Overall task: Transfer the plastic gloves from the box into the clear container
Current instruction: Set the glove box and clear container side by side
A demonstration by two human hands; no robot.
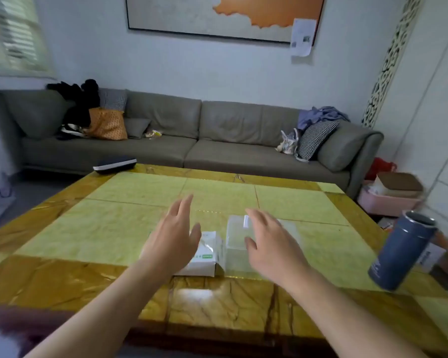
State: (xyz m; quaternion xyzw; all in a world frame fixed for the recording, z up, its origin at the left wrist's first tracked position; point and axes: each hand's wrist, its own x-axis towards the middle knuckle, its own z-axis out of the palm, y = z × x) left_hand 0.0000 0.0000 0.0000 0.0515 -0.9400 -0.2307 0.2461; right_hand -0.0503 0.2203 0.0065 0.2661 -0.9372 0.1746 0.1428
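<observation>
A white glove box (207, 257) with green print lies on the yellow stone table (114, 228), a bit of clear plastic showing at its top. Right beside it stands the clear container (237, 239), see-through and hard to make out. My left hand (175, 236) hovers over the box's left part with fingers straight and spread, holding nothing. My right hand (272, 244) hovers over the container in the same flat pose, covering its right side. Neither hand plainly touches anything.
A dark blue flask (401, 250) stands near the table's right edge. A black and white flat device (115, 164) lies at the far left corner. Behind the table runs a grey sofa (192, 135) with bags and cushions. Boxes and a pink bin (388, 202) sit on the floor at right.
</observation>
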